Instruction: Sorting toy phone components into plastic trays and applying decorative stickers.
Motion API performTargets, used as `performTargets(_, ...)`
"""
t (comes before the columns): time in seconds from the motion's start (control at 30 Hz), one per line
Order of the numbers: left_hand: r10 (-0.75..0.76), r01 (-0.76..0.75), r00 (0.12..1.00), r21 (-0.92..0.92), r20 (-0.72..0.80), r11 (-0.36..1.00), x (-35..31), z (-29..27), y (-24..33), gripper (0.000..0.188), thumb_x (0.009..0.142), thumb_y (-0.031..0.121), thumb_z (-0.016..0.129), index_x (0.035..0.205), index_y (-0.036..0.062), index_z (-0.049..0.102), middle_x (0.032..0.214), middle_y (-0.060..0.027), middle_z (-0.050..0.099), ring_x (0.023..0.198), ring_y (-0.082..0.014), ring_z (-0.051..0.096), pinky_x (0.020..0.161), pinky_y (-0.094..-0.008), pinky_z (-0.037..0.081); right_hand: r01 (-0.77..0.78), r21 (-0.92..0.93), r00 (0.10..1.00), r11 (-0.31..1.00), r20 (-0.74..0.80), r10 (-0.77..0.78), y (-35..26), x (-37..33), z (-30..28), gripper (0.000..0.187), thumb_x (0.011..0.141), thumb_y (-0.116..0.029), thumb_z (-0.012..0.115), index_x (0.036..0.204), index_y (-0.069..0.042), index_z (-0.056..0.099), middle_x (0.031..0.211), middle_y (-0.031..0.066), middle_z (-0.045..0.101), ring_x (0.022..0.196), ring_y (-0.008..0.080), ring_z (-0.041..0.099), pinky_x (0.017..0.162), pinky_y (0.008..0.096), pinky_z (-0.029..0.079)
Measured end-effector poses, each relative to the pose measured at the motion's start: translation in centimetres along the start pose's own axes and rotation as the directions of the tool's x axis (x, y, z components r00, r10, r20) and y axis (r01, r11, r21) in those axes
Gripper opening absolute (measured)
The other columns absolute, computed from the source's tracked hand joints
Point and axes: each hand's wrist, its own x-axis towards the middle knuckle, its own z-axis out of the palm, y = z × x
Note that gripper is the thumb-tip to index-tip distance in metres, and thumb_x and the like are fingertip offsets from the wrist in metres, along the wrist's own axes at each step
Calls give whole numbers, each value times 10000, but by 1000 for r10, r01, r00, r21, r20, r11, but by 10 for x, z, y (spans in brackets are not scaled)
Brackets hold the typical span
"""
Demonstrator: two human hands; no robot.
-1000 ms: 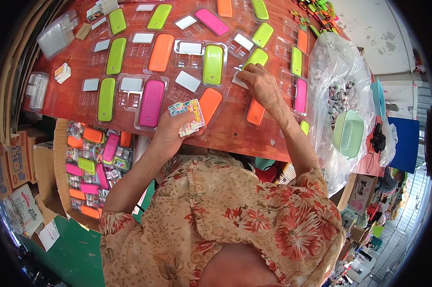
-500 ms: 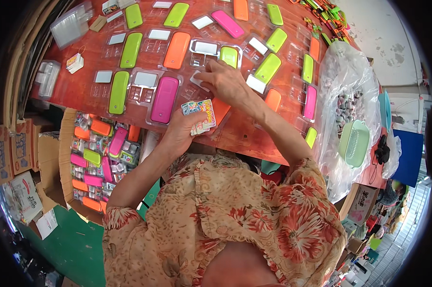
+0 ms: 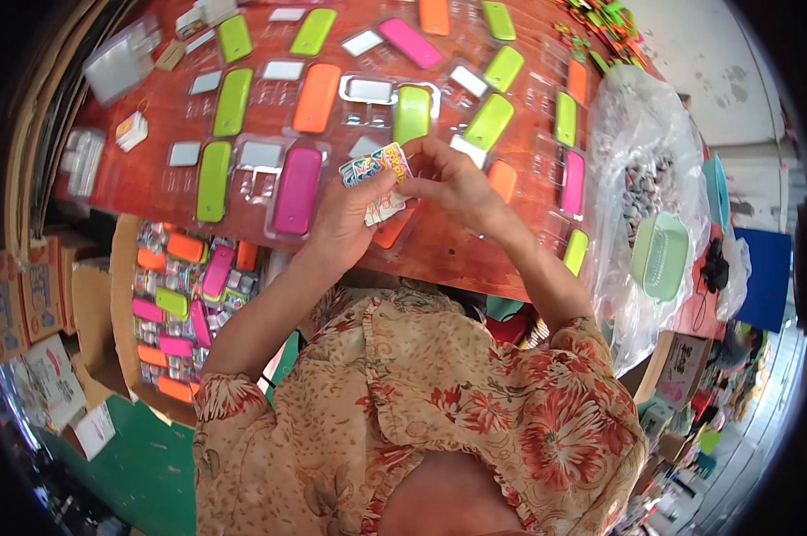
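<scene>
My left hand [image 3: 342, 214] is closed round a small fanned stack of colourful printed cards [image 3: 374, 167], thumb across their front. At the right edge of that stack my right hand [image 3: 459, 186] pinches with thumb and fingertips; how many cards it grips is hidden. Beneath both hands an orange case [image 3: 391, 234] shows only in part. Just beyond them lies a clear plastic tray holding a white card [image 3: 369, 90] and a lime green case [image 3: 412, 114]. To the left is a magenta case [image 3: 296, 190] in another clear tray.
Rows of similar trays with green, orange and magenta cases cover the red table [image 3: 439, 263]. A carton [image 3: 122, 308] of packed cases stands below at left. On the right, a clear plastic bag [image 3: 613, 170] holds small pieces and a pale green basket [image 3: 660, 259].
My right hand has come back from the tray with the green case to the cards in my left hand. The white card stays in that tray. My left hand has risen slightly.
</scene>
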Motion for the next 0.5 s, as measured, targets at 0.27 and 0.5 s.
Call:
performTargets(0.27, -143, 130, 987, 177, 66, 976, 25, 45, -22, 275, 706, 74, 548, 966, -5, 501, 861, -86, 572, 686, -172, 587, 546, -260, 493, -51, 203, 973, 978, -211, 95, 17, -43, -41, 53, 742, -39, 574, 795, -39, 580, 713, -19, 564, 624, 35, 471, 543, 183, 385)
performTargets(0.5, -204, 166, 969, 243, 138, 956, 61, 81, -49, 269, 679, 61, 547, 927, -29, 492, 806, -106, 572, 591, -188, 584, 488, -273, 496, 48, 271, 929, 961, -365, 57, 19, -68, -87, 76, 772, -51, 534, 832, -46, 579, 714, -23, 554, 583, 19, 463, 509, 155, 365)
